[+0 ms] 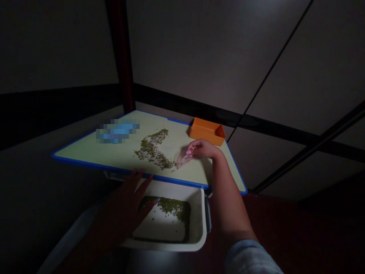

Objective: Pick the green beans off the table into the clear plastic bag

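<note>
My right hand pinches a clear plastic piece, held low over the pale board at the right end of scattered small green grains. Near the board's front edge, my left hand has its fingers spread, the fingertips by the blue rim and the thumb over a white bin. More green grains lie in the bin, mostly along its far side. Part of the bin is hidden behind my left hand.
An orange open box stands at the board's back right corner. A blurred blue item lies at the board's left. Dark panels rise behind the board, with a dark red post at the back left.
</note>
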Demonstrator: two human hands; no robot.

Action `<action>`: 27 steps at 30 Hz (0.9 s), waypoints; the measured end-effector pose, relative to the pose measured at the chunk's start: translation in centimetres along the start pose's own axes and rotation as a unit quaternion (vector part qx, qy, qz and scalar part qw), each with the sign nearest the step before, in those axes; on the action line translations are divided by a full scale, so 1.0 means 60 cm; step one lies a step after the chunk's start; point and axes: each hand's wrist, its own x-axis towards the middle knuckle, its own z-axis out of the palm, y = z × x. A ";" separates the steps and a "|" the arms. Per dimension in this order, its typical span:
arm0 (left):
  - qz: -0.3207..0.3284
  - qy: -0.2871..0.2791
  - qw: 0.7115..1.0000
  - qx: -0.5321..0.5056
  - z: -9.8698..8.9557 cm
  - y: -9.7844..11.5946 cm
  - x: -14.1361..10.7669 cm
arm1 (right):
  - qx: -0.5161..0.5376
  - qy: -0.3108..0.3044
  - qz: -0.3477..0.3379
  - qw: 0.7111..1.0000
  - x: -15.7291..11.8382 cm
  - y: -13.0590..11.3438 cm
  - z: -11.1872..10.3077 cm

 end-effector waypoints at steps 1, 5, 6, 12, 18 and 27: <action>0.001 0.000 1.000 0.002 -0.001 0.001 0.001 | 0.000 -0.005 -0.001 1.000 0.001 0.000 0.001; -0.003 -0.001 1.000 0.005 -0.003 0.004 0.002 | -0.008 0.001 0.002 1.000 0.002 0.001 0.004; -0.007 -0.003 1.000 0.004 -0.004 0.005 0.003 | -0.008 0.007 0.001 1.000 0.002 0.000 0.004; -0.021 -0.026 0.999 0.003 -0.013 0.011 0.007 | -0.012 0.027 0.003 1.000 0.000 0.001 0.001; -0.019 -0.027 0.999 0.005 -0.009 0.009 0.005 | -0.009 0.018 0.002 1.000 0.000 0.000 0.001; -0.033 -0.046 0.998 -0.012 -0.017 0.012 0.007 | -0.016 0.019 0.002 1.000 0.001 -0.001 0.001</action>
